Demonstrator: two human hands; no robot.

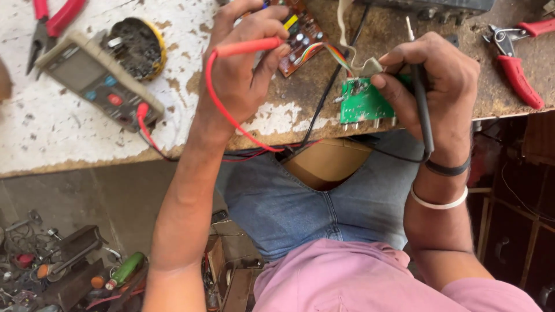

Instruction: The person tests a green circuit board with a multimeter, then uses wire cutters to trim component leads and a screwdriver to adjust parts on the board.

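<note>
Workbench point(69, 133): worn, paint flaking white over bare brown wood; fills the top half of the view, knees in blue jeans below its edge.
Multimeter point(95, 78): grey handheld unit lying flat at 10 o'clock, red lead plugged in at its lower end, cord looping toward the left hand.
Left hand point(243, 69): closed around the red probe point(248, 47), thumb and fingers pinching its barrel, tip aimed toward 1 o'clock at the brown circuit board point(300, 40).
Right hand point(436, 81): curled shut, pinching the black probe point(422, 98) upright while thumb and forefinger press the top edge of the green circuit board point(364, 103).
Green circuit board: stands at the bench edge at 1 o'clock, just beside the right thumb, a rainbow ribbon cable point(329, 55) running up to the brown board.
Handling, judged: light, stiff, brittle at solder joints and pins; best gripped by bare edges, never by components or the soft ribbon.
Red pliers point(517, 75): at 2 o'clock, well apart from the hands; a second red-handled pair point(55, 20) at 11 o'clock.
Round tin point(136, 46): yellow-rimmed, dark contents, touching the multimeter's upper side.
Wristbands point(442, 188): one black, one white, on the right wrist.
</note>
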